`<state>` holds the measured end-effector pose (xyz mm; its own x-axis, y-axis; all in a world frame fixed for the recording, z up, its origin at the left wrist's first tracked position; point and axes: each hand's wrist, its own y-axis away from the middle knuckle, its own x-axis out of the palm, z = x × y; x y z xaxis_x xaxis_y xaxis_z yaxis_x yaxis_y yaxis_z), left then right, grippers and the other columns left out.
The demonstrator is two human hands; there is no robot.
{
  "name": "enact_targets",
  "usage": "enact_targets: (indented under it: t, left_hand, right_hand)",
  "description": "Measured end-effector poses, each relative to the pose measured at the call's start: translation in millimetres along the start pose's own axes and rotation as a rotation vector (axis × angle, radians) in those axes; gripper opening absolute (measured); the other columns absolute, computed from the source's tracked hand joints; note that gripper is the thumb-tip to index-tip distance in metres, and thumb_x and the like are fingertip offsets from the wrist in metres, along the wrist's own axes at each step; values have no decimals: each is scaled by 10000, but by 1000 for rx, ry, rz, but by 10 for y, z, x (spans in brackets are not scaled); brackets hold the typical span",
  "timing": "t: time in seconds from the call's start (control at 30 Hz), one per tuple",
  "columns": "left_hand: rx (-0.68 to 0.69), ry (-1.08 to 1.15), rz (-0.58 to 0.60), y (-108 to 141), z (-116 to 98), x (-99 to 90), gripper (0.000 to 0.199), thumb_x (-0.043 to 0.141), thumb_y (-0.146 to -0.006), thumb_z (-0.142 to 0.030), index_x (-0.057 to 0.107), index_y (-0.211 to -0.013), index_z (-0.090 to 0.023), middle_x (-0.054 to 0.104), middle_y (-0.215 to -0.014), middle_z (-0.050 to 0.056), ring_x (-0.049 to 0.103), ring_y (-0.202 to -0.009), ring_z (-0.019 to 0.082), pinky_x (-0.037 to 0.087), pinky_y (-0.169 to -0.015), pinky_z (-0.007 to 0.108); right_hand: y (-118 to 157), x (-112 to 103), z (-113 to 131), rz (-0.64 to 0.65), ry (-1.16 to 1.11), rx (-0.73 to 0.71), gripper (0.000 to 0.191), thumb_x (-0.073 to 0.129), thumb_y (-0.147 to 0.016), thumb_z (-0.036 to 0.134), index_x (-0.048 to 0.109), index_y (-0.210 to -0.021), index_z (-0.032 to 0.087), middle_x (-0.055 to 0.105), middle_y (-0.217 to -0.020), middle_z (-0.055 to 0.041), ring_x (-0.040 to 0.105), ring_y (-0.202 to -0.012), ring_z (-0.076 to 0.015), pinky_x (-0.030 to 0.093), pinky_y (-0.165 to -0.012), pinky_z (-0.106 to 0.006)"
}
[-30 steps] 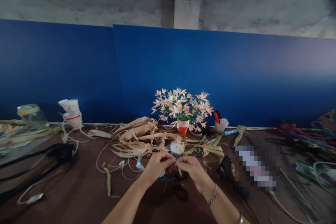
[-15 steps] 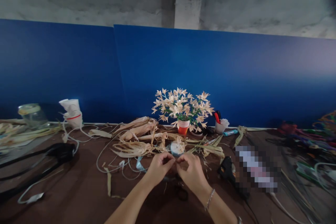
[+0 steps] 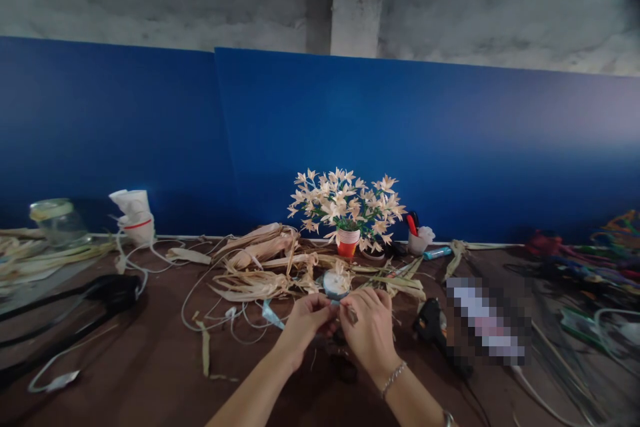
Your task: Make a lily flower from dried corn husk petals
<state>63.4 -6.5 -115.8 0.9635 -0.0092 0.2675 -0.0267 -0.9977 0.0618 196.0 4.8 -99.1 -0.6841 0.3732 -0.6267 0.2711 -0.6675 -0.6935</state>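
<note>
Roughly at the middle of the tabletop [image 3: 150, 353], the right hand [image 3: 371, 333] curls nearly shut on a small dry husk piece [image 3: 353, 315], which tilts downward just below a round pale roll [image 3: 335, 284], while the curled left hand [image 3: 305, 327] stays close beside it.

Dried corn husks [image 3: 255, 268] ahead, black glue gun [image 3: 430, 327] right, white cables [image 3: 210, 310] left

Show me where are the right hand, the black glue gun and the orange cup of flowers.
Right hand [image 3: 371, 332], head view, back of the hand.
Black glue gun [image 3: 430, 323], head view, on its body.
Orange cup [image 3: 347, 248], head view, on its side.
</note>
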Motion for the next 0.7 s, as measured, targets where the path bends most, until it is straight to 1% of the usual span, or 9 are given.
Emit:
enact_targets:
  t: [0.13,0.3,0.47,0.5,0.6,0.7]
  left_hand:
    - [23,-21,-23,-29,-2,-8,291,677,-565,-350,476,-622,-148,515,-487,-46,476,-434,83,352,-453,203]
    - [155,-57,-93,-63,43,-24,227,646,-587,-264,443,-610,-165,468,-507,-67,456,-469,74,347,-471,187]
    - [188,-138,-77,-57,35,-47,22,535,-605,-141,538,-625,-149,541,-582,-24,492,-564,106,375,-559,211]
    - [202,-178,-82,-50,20,-49,54,513,-606,-125,561,-618,-145,556,-604,-12,500,-595,116,380,-586,219]
    - [228,-259,-84,-25,-29,-43,115,491,-622,-134,605,-614,-141,580,-648,12,512,-668,145,383,-641,234]
    - [221,-254,-68,-11,-48,-25,120,523,-659,-218,610,-645,-136,571,-641,10,505,-656,145,379,-620,229]
  right_hand:
    - [-2,-10,16,8,-19,-4,121,532,-727,153,566,-619,198,601,-662,15,497,-728,-138,252,-774,-300]
    - [9,19,21,-3,-100,38,140,505,-725,139,573,-616,194,616,-672,0,520,-719,-143,276,-761,-304]
    - [9,96,-17,38,-227,162,104,531,-690,172,582,-601,190,622,-656,-11,542,-686,-155,310,-726,-297]
    - [5,103,-26,48,-252,183,108,533,-688,181,582,-593,191,621,-647,-11,544,-673,-155,319,-716,-292]
    - [-8,98,-43,62,-298,215,132,534,-693,208,582,-570,194,618,-627,-12,544,-652,-158,336,-686,-280]
    - [-10,76,-43,58,-283,187,119,537,-695,206,587,-588,193,621,-646,-14,544,-680,-163,326,-708,-291]
